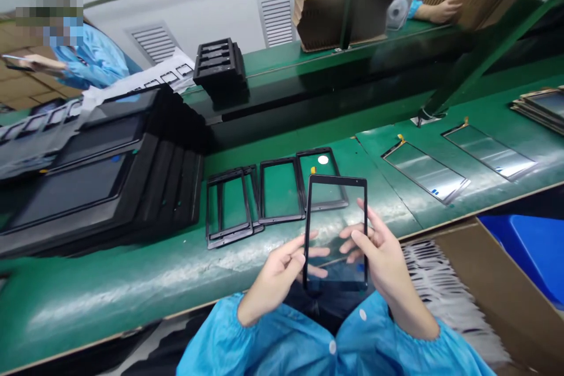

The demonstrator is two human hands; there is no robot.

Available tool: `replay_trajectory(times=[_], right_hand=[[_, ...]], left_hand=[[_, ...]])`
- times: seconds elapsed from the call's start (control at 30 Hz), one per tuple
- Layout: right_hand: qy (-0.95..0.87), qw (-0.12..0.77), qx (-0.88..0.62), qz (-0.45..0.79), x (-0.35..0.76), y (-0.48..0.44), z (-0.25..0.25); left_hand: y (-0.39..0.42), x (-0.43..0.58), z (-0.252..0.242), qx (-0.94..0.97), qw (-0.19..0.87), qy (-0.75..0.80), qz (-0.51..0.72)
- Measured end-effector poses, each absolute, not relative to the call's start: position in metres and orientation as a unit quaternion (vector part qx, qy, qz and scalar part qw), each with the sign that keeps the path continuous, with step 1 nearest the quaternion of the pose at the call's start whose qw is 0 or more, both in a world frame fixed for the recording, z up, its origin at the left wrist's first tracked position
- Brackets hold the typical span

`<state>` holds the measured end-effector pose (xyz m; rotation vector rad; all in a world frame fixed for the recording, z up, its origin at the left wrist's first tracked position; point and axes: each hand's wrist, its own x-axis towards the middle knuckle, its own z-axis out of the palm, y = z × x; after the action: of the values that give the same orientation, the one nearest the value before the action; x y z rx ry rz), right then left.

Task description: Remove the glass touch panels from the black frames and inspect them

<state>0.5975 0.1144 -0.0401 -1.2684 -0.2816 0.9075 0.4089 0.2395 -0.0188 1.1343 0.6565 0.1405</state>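
Both hands hold a clear glass touch panel with a black border (337, 223) upright in front of my chest, past the front edge of the bench. My left hand (284, 264) grips its left side, thumb in front and fingers showing through the glass behind. On the opposite side, my right hand (379, 244) pinches the edge, its fingers also partly behind the panel. Just beyond lie several black rectangular frames (282, 220) in a row on the green bench. One frame (324, 151) is partly covered by the panel; a white round spot and an orange tab show within it.
Stacked black trays with dark panels (176, 164) stand at left. Two glass panels with orange flex tabs (427, 173) (489, 150) lie at right on the green bench (145, 282). A green post (476, 59) rises behind them. A cardboard box (480, 270) sits beside my right arm. Co-workers are across.
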Motion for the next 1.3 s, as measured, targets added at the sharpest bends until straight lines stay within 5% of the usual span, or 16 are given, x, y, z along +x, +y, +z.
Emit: replay_trajectory(times=[0.83,1.3], right_hand=[[-0.064,0.727,-0.561,0.39,0.591,0.112,-0.045],[-0.087,0.696,-0.557,0.445,0.569,0.109,-0.045]], left_hand=[[0.233,0.404,-0.036,0.487,0.843,0.225,0.045],[0.253,0.424,-0.03,0.497,0.8,0.234,0.24]])
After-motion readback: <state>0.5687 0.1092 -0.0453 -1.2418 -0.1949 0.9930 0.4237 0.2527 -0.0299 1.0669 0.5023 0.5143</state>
